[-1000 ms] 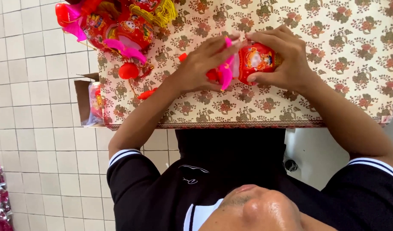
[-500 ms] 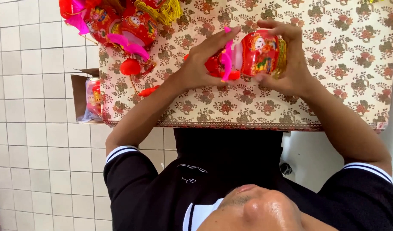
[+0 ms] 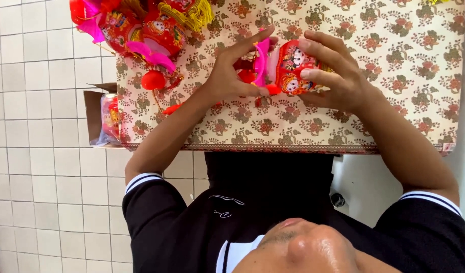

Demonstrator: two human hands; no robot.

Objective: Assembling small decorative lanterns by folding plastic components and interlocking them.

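Both my hands hold a small red paper lantern ornament (image 3: pixel 292 68) with a cartoon figure and pink paper trim over a table covered in a floral cloth (image 3: pixel 394 76). My left hand (image 3: pixel 232 76) pinches the pink trim and a small red part at the ornament's left side, index finger stretched out. From the right, my right hand (image 3: pixel 338 76) wraps the ornament, with fingers curled over its top and front. A heap of similar red lantern ornaments (image 3: pixel 141 28) with pink flaps, yellow tassels and a red pompom lies at the table's far left, apart from my hands.
An open cardboard box (image 3: pixel 98 119) with wrapped red goods stands on the floor against the table's left edge. White floor tiles (image 3: pixel 40 151) spread to the left. My black shirt with white-striped cuffs fills the bottom of the view.
The ornament has been turned and lifted slightly between my hands. My right fingers now curl over its top, and my left index finger has stretched out.
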